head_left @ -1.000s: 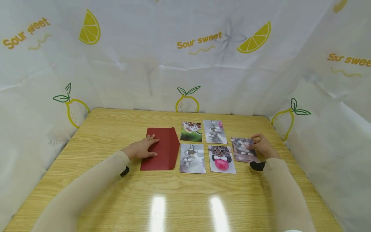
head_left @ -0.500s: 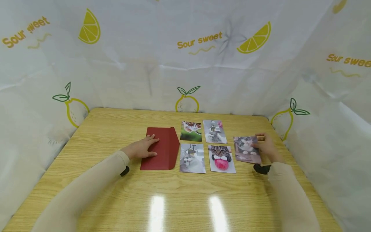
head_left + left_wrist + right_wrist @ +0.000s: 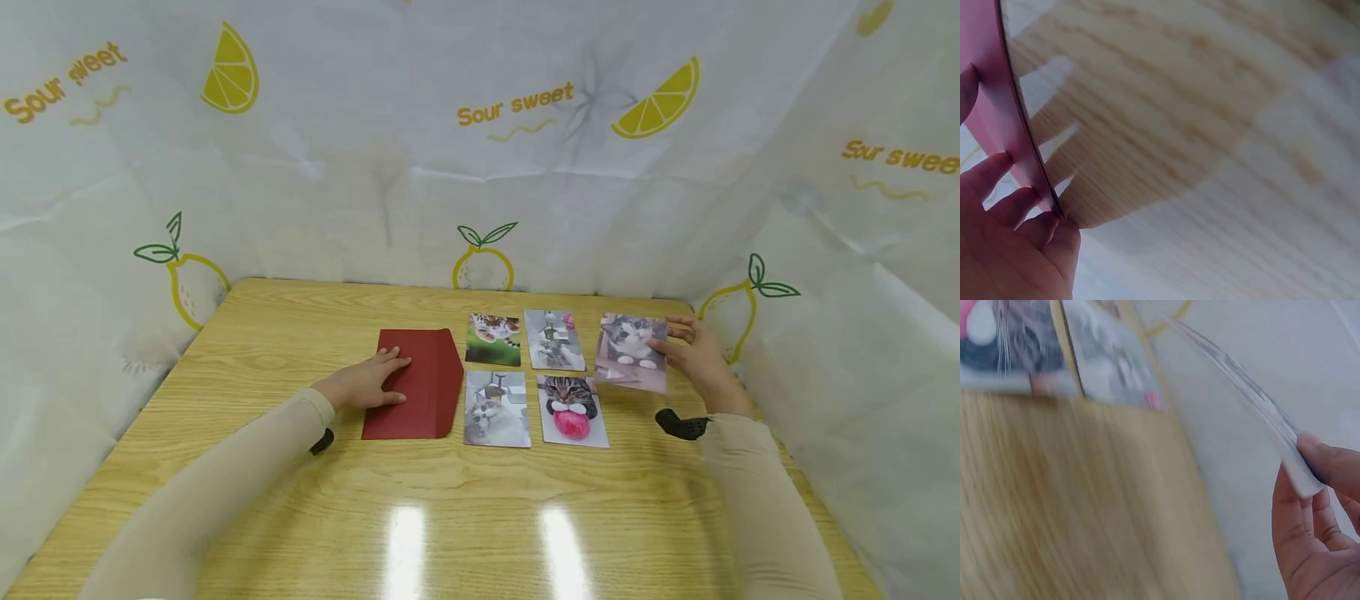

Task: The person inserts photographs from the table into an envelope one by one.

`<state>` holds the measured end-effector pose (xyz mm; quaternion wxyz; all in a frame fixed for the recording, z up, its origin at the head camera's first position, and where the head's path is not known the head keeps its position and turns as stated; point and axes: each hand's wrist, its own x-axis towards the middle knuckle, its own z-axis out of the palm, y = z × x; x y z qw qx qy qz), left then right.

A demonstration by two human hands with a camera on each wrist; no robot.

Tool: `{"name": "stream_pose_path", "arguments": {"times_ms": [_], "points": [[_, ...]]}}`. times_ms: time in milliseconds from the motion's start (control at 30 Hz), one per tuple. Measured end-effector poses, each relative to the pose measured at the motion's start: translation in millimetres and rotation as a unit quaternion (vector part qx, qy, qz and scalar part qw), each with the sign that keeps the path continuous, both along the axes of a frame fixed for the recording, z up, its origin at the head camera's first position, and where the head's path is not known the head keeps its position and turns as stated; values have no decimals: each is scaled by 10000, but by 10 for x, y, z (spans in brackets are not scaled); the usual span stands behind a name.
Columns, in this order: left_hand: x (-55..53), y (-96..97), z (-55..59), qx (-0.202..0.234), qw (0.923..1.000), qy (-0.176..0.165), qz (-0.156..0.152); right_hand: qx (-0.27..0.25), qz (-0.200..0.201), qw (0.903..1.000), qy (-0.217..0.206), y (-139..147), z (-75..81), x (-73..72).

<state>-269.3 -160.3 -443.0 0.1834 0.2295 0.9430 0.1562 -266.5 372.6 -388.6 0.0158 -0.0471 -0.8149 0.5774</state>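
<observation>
The kitten photo card (image 3: pixel 627 348) is held above the tabletop (image 3: pixel 480 500), its right edge pinched by the right-hand grip (image 3: pixel 697 354). Expect a light, flexible, easily creased sheet (grasp by edges only). The left-hand grip (image 3: pixel 360 385) rests, fingers spread, on the red envelope (image 3: pixel 423 392).

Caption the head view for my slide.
Left hand rests on a red envelope; right hand holds a cat photo above the wooden table.

left hand (image 3: pixel 367 384) lies spread out; right hand (image 3: pixel 699 358) pinches aloft.
</observation>
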Motion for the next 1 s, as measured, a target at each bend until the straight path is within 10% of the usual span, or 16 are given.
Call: {"name": "stream_pose_path", "arguments": {"times_ms": [333,1000], "points": [[-6,11,26,-38,10000,-64,22,-1831,667,9808,71,-733,187,-22],[15,34,61,-121,9999,-93,49,-1546,929,9834,-208,-1914,-179,46]]}}
